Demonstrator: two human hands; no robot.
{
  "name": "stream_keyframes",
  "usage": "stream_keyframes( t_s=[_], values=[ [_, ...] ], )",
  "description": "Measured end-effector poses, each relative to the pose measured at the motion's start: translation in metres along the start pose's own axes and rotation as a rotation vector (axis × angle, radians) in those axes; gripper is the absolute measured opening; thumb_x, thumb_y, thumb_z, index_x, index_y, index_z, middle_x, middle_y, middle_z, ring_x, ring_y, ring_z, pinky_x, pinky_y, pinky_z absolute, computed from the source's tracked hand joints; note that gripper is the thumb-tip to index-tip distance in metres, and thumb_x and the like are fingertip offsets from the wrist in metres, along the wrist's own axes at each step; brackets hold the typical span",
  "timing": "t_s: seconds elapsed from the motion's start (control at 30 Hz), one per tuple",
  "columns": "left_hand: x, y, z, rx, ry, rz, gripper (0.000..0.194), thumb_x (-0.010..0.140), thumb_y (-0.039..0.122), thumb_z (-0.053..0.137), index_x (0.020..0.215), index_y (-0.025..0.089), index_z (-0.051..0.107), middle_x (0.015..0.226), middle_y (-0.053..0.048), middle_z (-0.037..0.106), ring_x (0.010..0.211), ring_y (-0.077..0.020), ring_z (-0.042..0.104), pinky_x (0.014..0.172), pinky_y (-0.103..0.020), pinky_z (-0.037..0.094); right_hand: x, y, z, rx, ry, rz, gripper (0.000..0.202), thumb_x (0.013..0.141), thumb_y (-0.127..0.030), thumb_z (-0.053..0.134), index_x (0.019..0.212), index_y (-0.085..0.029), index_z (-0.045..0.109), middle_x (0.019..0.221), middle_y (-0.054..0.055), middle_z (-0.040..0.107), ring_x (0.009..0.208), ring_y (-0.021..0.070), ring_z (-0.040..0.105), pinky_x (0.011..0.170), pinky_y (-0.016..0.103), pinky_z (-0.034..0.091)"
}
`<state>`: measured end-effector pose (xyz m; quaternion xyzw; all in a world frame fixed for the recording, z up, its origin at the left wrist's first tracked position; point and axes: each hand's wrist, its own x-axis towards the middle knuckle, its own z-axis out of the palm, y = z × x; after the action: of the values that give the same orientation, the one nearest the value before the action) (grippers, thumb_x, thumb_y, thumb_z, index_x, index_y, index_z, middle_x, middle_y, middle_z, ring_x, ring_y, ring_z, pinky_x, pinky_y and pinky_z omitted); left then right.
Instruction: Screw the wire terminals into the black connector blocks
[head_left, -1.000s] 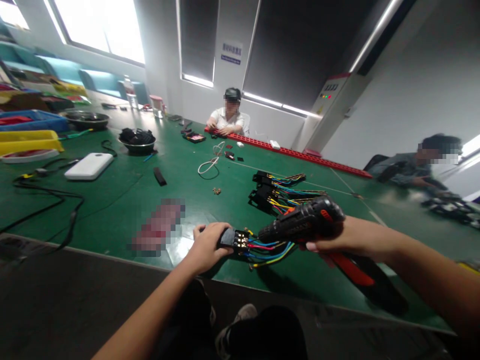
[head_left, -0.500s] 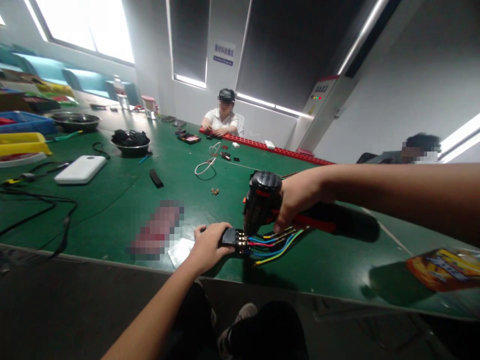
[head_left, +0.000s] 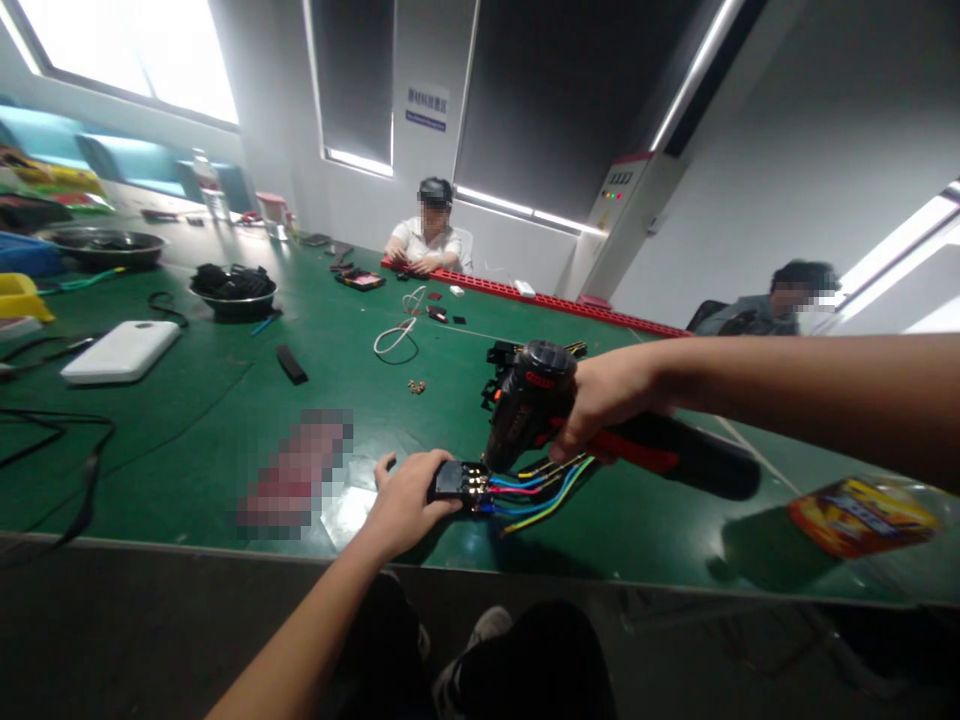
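Note:
My left hand point(head_left: 411, 500) is closed round the left end of a black terminal block point(head_left: 452, 480) lying on the green table. Brass-coloured contacts show at the block's right end, where several coloured wires point(head_left: 536, 493) in blue, red and yellow-green run out to the right. My right hand point(head_left: 600, 395) grips a black and red cordless screwdriver point(head_left: 529, 400) by its handle. The tool's nose points down, just above and right of the contacts; whether its tip touches them I cannot tell. Behind the tool sit more black parts point(head_left: 501, 355), partly hidden.
Small brass screws point(head_left: 417, 387) lie beyond my left hand. A black strip point(head_left: 292, 364), a white power bank point(head_left: 120, 352) and a bowl of black parts point(head_left: 234, 292) are to the left. A bottle point(head_left: 862, 520) lies at right. Two people sit across the table.
The screwdriver's nose has shifted slightly right and off the contacts, uncovering black parts behind it. My left hand keeps its hold on the block. The whole view has swung a little right.

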<state>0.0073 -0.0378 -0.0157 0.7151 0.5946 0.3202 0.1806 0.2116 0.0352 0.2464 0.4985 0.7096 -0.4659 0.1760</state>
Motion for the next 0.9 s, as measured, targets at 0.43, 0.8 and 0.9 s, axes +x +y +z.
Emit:
stream_keyframes(
  t_s=[0.43,0.8,0.9],
  values=[
    [0.0,-0.002,0.001,0.008,0.0,-0.004,0.047,0.08,0.03,0.07,0.123,0.031,0.052,0.125,-0.005,0.065,0.121,-0.0293,0.055,0.113,-0.06,0.013,-0.009,0.016,0.002,0.077,-0.005,-0.066,0.019,0.06,-0.025,0.082,0.068,-0.021,0.065,0.059,-0.002,0.062,0.05,0.0122,0.056,0.045,0.024,0.046],
    [-0.001,0.0,-0.001,0.009,-0.007,-0.002,0.047,0.08,0.03,0.07,0.123,0.031,0.052,0.124,-0.005,0.065,0.12,-0.0291,0.055,0.113,-0.061,0.012,-0.01,0.019,0.003,0.07,-0.012,-0.105,0.018,0.063,-0.025,0.081,0.072,-0.022,0.066,0.056,-0.003,0.061,0.049,0.0122,0.056,0.044,0.022,0.045],
    [0.0,-0.001,-0.001,0.017,-0.012,-0.006,0.047,0.079,0.03,0.07,0.123,0.031,0.053,0.124,-0.005,0.066,0.12,-0.0295,0.055,0.113,-0.06,0.013,-0.011,0.022,0.004,0.093,-0.006,-0.121,0.019,0.063,-0.025,0.081,0.074,-0.021,0.066,0.062,-0.002,0.063,0.051,0.0116,0.056,0.045,0.022,0.046]
  ],
)
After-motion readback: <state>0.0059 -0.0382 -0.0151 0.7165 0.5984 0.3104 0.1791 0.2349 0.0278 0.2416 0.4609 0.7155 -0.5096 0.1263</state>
